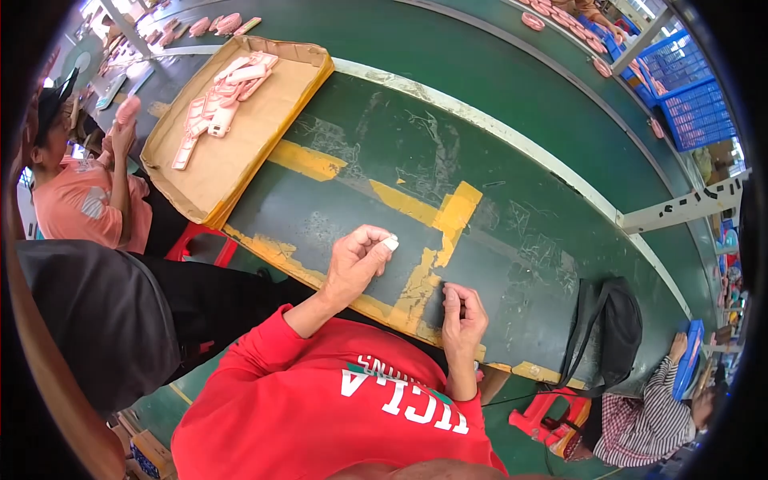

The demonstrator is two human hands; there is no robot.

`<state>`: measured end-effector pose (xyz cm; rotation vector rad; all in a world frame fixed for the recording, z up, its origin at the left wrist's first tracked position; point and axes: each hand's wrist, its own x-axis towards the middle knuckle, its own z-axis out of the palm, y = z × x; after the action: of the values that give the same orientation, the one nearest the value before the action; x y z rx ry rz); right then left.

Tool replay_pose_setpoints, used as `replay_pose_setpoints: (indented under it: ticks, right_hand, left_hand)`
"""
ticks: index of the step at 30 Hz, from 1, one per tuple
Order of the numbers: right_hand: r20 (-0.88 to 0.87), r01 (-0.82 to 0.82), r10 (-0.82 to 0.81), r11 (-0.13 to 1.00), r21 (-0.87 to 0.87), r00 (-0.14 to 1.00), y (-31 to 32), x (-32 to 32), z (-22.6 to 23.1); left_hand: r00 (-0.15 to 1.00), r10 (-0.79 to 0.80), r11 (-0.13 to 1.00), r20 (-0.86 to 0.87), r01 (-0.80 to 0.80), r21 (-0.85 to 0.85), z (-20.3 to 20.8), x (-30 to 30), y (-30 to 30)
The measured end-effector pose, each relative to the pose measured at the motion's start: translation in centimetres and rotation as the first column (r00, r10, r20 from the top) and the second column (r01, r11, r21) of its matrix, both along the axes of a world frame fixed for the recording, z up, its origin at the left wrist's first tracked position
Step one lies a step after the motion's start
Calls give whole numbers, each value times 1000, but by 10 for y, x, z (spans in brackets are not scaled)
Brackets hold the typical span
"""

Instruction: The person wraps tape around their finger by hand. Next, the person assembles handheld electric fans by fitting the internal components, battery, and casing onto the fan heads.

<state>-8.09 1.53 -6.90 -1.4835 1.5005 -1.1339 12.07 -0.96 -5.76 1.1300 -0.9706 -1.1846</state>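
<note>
My left hand [358, 262] is raised over the green worktable [512, 296], its fingers curled and the thumb pressed to the forefinger. A small white piece [391, 242] shows at its thumb tip; I cannot tell whether it is pinched or wrapped round the thumb. Close to the table's near edge, my right hand [465, 318] is closed too, thumb against forefinger. Whatever lies between those fingers, if anything, is too small to make out. Left of my hands, a shallow cardboard tray [180, 140] holds a heap of pink, flat pieces [220, 104] shaped like phone cases.
Worn yellow tape [456, 220] marks the tabletop. A black bag [612, 328] lies at the right end. Beyond a pale rail [480, 116] runs a green conveyor [512, 64]; blue crates [696, 108] stand far right. Co-workers sit at left [92, 192] and lower right [652, 416]; someone in dark clothes [88, 312] is close left.
</note>
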Motion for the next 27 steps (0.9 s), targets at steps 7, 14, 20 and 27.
replay_pose_setpoints:
  ticks: [7, 14, 20, 27]
  right_hand:
    - [-24, 1, -1, 1000, -18, 1000, 7, -5, 6]
    - [170, -20, 6, 996, 85, 986, 2, -8, 11]
    - [538, -218, 129, 970, 105, 833, -8, 7, 48]
    - [671, -361, 130, 907, 216, 730, -10, 13, 47]
  left_hand:
    - [980, -94, 992, -178, 108, 70, 11, -10, 7]
    - [997, -44, 999, 63, 45, -21, 19, -22, 12]
    - [889, 25, 962, 457, 103, -252, 33, -30, 13]
    - [762, 190, 816, 619, 228, -531, 32, -33, 8]
